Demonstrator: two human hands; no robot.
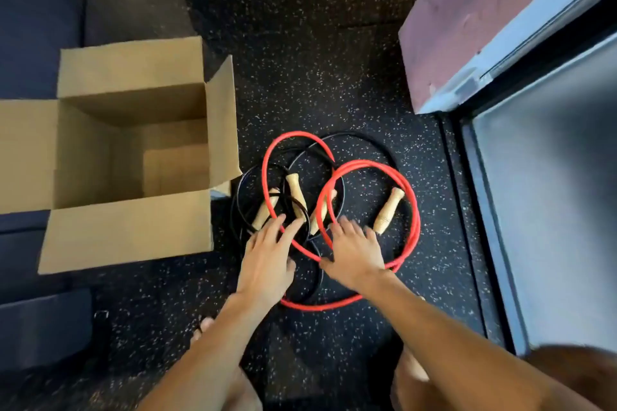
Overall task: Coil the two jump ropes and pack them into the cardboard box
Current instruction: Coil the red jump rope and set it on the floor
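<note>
A red jump rope [414,210] and a black jump rope [364,138] lie tangled in loose loops on the speckled black floor, with several pale wooden handles [387,210] among them. My left hand [267,260] hovers over the near left loops, fingers spread, its fingertips by two handles. My right hand [354,253] reaches over the red loops with fingers apart, near the handle on the right. Neither hand grips anything. An open cardboard box [130,230] stands to the left, flaps out, with nothing visible inside.
A maroon padded block [467,17] with a pale metal frame [521,30] stands at the upper right. A grey panel [547,210] runs along the right. Dark blue mats [40,10] lie behind and left of the box. My bare feet and knees show at the bottom.
</note>
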